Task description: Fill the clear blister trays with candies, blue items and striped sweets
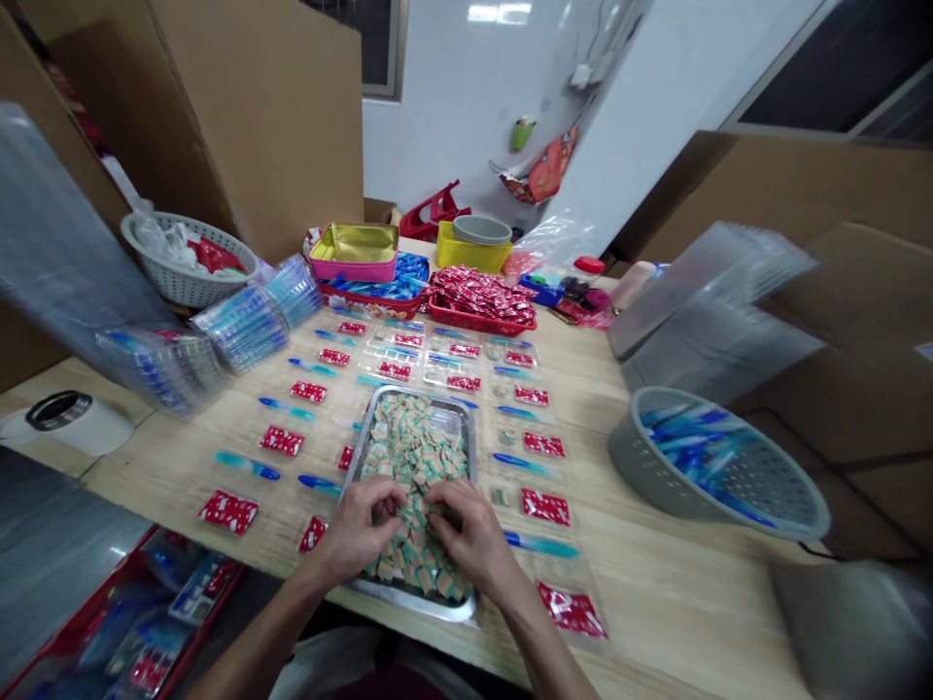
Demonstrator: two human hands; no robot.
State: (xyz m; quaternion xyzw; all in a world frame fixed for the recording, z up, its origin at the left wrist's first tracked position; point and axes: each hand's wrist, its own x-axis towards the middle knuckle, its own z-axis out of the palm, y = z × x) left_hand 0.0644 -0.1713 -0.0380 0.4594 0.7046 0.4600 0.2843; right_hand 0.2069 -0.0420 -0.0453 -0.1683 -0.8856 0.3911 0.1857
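A metal tray (467, 457) full of small striped square pieces (419, 442), green and orange, lies in front of me. Over the pieces, the fingers of my left hand (366, 520) are curled together in a pinch. My right hand (466, 525) is closed the same way just beside it. Whatever sits between the fingertips is too small to make out. Around the tray, see-through plastic blister shells lie in rows. Many hold a blue pen (520, 464) and a red patterned packet (545, 506); those on the right also hold small striped pieces.
A grey basket of blue pens (718, 515) stands at the right. A red tray of packets (481, 316) and a pink tin (354, 267) are at the back. Stacked plastic shells (240, 326) and a tape roll (69, 423) lie left.
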